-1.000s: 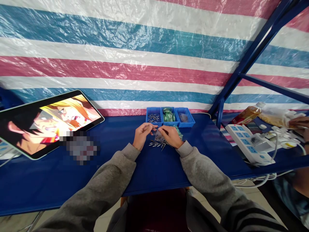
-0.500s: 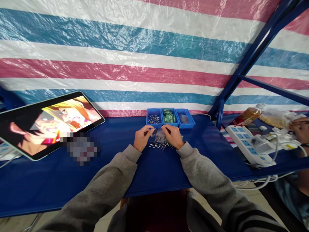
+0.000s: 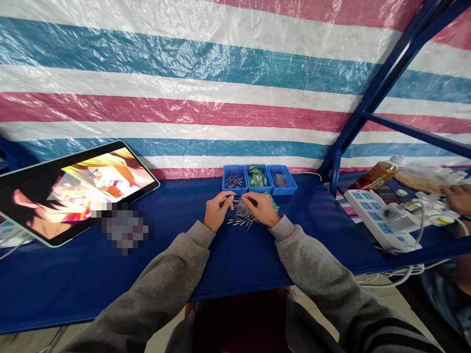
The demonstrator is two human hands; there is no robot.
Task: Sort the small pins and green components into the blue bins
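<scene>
My left hand (image 3: 218, 211) is closed in a pinch over the blue table, just in front of the trays. Facing it, my right hand (image 3: 260, 208) is pinched too. A slim metal-looking piece (image 3: 236, 199) spans the gap between the two sets of fingertips; its exact kind is too small to make out. Below the fingers lie a small clear plastic bag (image 3: 243, 210) and a loose pile of thin metal rods (image 3: 240, 221). Green-and-clear packets (image 3: 273, 201) show partly behind my right hand.
Behind my hands stand three blue trays: one with metal rods (image 3: 234, 181), one with green packets (image 3: 257, 177), one with clear bags (image 3: 280, 180). A tablet (image 3: 106, 184) leans at left. At right are a power strip (image 3: 380, 220), a bottle (image 3: 379, 174) and another person's hand (image 3: 458, 198).
My right fingers have shifted slightly left, closer to my left fingertips, and the slim piece shows between them. The other person's hand at far right has moved left.
</scene>
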